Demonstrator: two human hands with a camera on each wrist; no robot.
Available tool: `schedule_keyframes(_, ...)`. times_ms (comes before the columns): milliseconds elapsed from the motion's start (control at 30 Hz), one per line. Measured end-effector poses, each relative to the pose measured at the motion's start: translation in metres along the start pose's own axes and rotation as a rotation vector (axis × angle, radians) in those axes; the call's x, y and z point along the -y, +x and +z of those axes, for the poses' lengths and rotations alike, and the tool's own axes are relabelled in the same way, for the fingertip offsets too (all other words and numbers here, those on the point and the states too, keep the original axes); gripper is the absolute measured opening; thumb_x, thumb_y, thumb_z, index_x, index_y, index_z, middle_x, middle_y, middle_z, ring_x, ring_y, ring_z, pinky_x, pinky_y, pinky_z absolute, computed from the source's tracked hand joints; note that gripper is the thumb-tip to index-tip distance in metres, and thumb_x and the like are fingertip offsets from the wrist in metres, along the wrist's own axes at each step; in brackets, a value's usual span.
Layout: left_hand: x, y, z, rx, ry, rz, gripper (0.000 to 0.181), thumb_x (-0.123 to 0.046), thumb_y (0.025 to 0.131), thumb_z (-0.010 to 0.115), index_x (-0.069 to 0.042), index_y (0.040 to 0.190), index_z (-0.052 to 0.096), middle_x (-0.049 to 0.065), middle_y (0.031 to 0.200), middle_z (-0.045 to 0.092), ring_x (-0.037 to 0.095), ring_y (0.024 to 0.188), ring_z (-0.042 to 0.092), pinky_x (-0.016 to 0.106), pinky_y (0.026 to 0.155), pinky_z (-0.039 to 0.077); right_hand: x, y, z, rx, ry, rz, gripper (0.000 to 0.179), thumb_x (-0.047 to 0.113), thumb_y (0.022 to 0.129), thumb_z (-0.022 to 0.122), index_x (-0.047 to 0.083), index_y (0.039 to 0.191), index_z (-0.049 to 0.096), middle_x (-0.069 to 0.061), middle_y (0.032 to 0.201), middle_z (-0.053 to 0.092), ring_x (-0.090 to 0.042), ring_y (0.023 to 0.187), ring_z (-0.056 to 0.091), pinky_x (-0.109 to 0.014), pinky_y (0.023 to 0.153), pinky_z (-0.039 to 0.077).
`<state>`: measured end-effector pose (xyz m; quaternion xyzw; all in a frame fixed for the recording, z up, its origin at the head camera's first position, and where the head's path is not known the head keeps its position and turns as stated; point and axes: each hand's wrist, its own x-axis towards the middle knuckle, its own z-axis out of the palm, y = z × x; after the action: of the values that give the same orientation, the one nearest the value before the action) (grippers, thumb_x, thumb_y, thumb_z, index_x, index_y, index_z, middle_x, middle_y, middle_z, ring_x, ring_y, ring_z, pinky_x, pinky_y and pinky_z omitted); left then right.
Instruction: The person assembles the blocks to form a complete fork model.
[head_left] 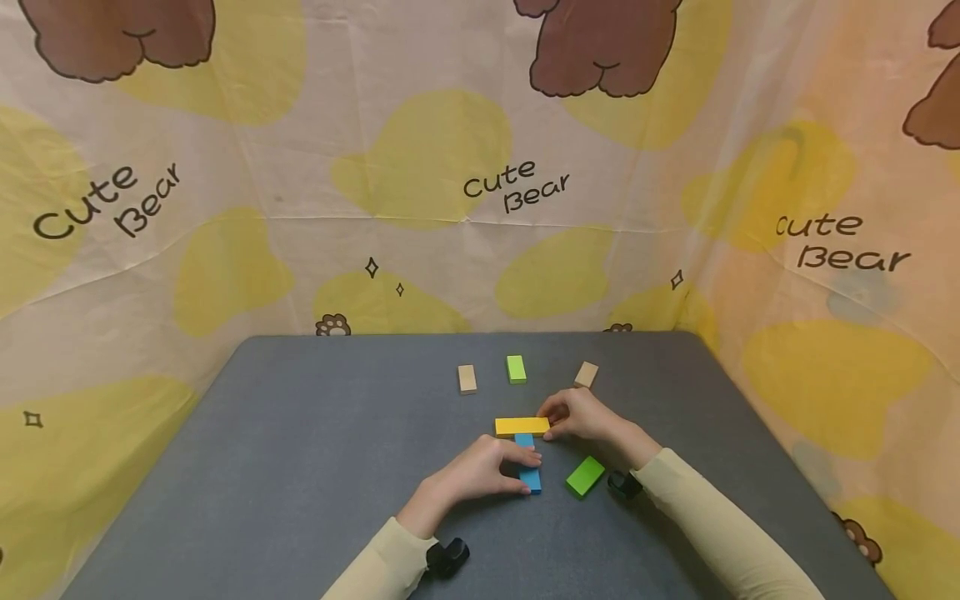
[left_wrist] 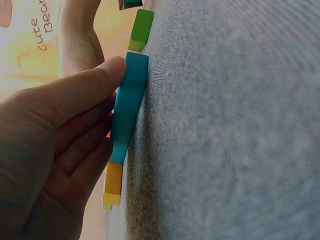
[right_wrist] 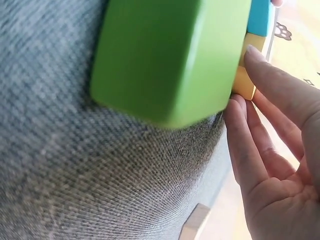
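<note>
Two pinches: left hand (head_left: 476, 468) held blue block (head_left: 531, 480), right hand (head_left: 588, 417) seemingly gripped yellow block (head_left: 519, 427) by its end; uneven push risked skewing both.

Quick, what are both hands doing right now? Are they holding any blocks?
Left hand: holding the blue block between thumb and fingers.
Right hand: holding the yellow block by its right end.

Creased bear-print cloth (head_left: 465, 250) hangs behind a grey worktop (head_left: 337, 417).
Yellow patches (head_left: 442, 150), brown bears (head_left: 607, 50) and "Cute Bear" lettering (head_left: 517, 175) mark it.
</note>
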<state>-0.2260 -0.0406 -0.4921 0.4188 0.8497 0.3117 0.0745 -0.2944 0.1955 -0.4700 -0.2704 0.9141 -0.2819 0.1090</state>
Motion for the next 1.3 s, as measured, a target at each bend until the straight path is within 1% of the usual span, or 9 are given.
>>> schedule_keyframes(200, 0.000, 0.000, 0.000, -0.002, -0.007, 0.000, 0.042, -0.029, 0.083, 0.075, -0.019, 0.123, 0.068, -0.011, 0.126, 0.067, 0.000, 0.119, 0.061, 0.021, 0.102, 0.049, -0.001, 0.000, -0.002, 0.002, 0.004, 0.000, 0.031, 0.022, 0.077, 0.081, 0.011, 0.105, 0.073, -0.004, 0.100, 0.073, -0.009, 0.084, 0.065, -0.025, 0.077, 0.058)
schedule_keyframes(300, 0.000, 0.000, 0.000, -0.003, -0.007, 0.002, 0.042, -0.029, 0.083, 0.075, -0.019, 0.123, 0.068, -0.010, 0.126, 0.067, 0.001, 0.119, 0.061, 0.022, 0.101, 0.050, -0.002, -0.003, -0.004, -0.006, 0.035, 0.000, 0.036, 0.023, 0.078, 0.080, 0.009, 0.110, 0.072, -0.006, 0.105, 0.073, -0.013, 0.089, 0.068, -0.027, 0.079, 0.059)
schedule_keyframes(333, 0.000, 0.000, 0.000, -0.001, -0.006, 0.002, 0.042, -0.029, 0.083, 0.075, -0.019, 0.123, 0.068, -0.010, 0.126, 0.067, 0.001, 0.118, 0.062, 0.022, 0.101, 0.050, -0.002, -0.005, -0.005, -0.013, 0.054, 0.013, 0.037, 0.023, 0.078, 0.080, 0.008, 0.111, 0.071, -0.007, 0.106, 0.073, -0.014, 0.090, 0.069, -0.028, 0.081, 0.059)
schedule_keyframes(433, 0.000, 0.002, 0.001, 0.001, 0.000, -0.001, 0.042, -0.030, 0.083, 0.075, -0.019, 0.123, 0.068, -0.011, 0.125, 0.068, 0.001, 0.118, 0.062, 0.022, 0.101, 0.050, 0.000, -0.014, -0.008, -0.049, 0.090, 0.034, 0.041, 0.025, 0.080, 0.079, 0.007, 0.115, 0.069, -0.009, 0.111, 0.073, -0.018, 0.096, 0.070, -0.034, 0.084, 0.059)
schedule_keyframes(500, 0.000, 0.002, 0.001, 0.001, 0.009, -0.004, 0.042, -0.031, 0.083, 0.075, -0.020, 0.123, 0.068, -0.011, 0.125, 0.068, 0.001, 0.117, 0.062, 0.022, 0.100, 0.050, 0.003, -0.022, -0.011, -0.075, 0.093, 0.040, 0.042, 0.027, 0.080, 0.078, 0.008, 0.117, 0.068, -0.009, 0.112, 0.072, -0.020, 0.098, 0.070, -0.035, 0.085, 0.059)
schedule_keyframes(633, 0.000, 0.002, 0.000, -0.002, 0.014, -0.008, 0.042, -0.031, 0.083, 0.076, -0.021, 0.123, 0.068, -0.012, 0.124, 0.068, 0.001, 0.116, 0.063, 0.022, 0.100, 0.051, 0.004, -0.039, -0.016, -0.116, 0.064, 0.007, 0.045, 0.031, 0.081, 0.077, 0.007, 0.117, 0.067, -0.010, 0.112, 0.072, -0.021, 0.098, 0.071, -0.032, 0.083, 0.059)
schedule_keyframes(800, 0.000, 0.002, 0.001, -0.013, 0.000, -0.017, 0.041, -0.029, 0.083, 0.076, -0.021, 0.122, 0.068, -0.012, 0.123, 0.069, 0.001, 0.115, 0.063, 0.021, 0.099, 0.051, 0.004, -0.058, -0.015, -0.122, 0.052, -0.002, 0.048, 0.033, 0.081, 0.076, 0.005, 0.118, 0.066, -0.012, 0.113, 0.072, -0.020, 0.096, 0.070, -0.030, 0.082, 0.059)
schedule_keyframes(1100, 0.000, 0.003, 0.001, -0.038, 0.013, -0.016, 0.037, -0.027, 0.083, 0.075, -0.020, 0.119, 0.070, -0.011, 0.120, 0.070, 0.001, 0.112, 0.065, 0.020, 0.096, 0.052, -0.001, -0.080, -0.007, -0.153, 0.046, -0.009, 0.047, 0.036, 0.081, 0.076, 0.005, 0.116, 0.067, -0.011, 0.112, 0.072, -0.020, 0.095, 0.070, -0.028, 0.080, 0.060)
schedule_keyframes(1300, 0.002, 0.003, 0.000, -0.054, 0.016, -0.016, 0.036, -0.027, 0.085, 0.074, -0.021, 0.120, 0.070, -0.011, 0.118, 0.071, 0.003, 0.113, 0.065, 0.021, 0.097, 0.052, -0.002, -0.094, -0.002, -0.153, 0.068, 0.020, 0.048, 0.035, 0.081, 0.076, 0.006, 0.118, 0.066, -0.010, 0.113, 0.071, -0.021, 0.096, 0.070, -0.029, 0.081, 0.060)
